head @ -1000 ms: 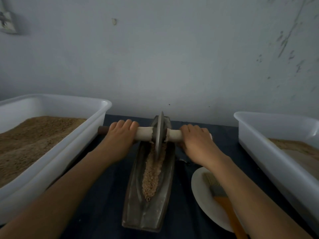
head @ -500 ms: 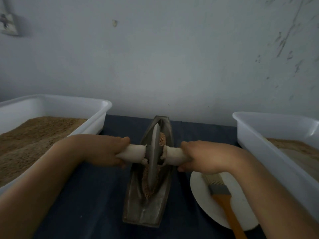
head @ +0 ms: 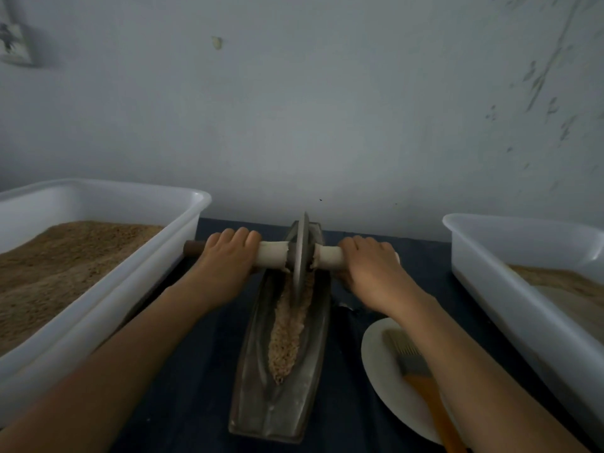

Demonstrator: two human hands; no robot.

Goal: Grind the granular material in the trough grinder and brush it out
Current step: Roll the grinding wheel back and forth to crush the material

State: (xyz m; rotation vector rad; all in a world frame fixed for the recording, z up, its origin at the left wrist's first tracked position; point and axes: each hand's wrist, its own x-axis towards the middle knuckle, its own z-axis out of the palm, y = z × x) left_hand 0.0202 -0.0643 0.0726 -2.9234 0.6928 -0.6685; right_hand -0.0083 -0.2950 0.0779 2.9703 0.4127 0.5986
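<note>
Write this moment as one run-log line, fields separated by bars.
stage: grinding | left hand: grips axle | right hand: grips axle | wheel: far end of trough | brush: on plate

Dim grey wall [head: 327, 109] (scuffed, perhaps stained) behind dark-clothed table [head: 196, 371].

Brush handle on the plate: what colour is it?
Orange, seen in the head view: the brush handle lies on the white plate.
</note>
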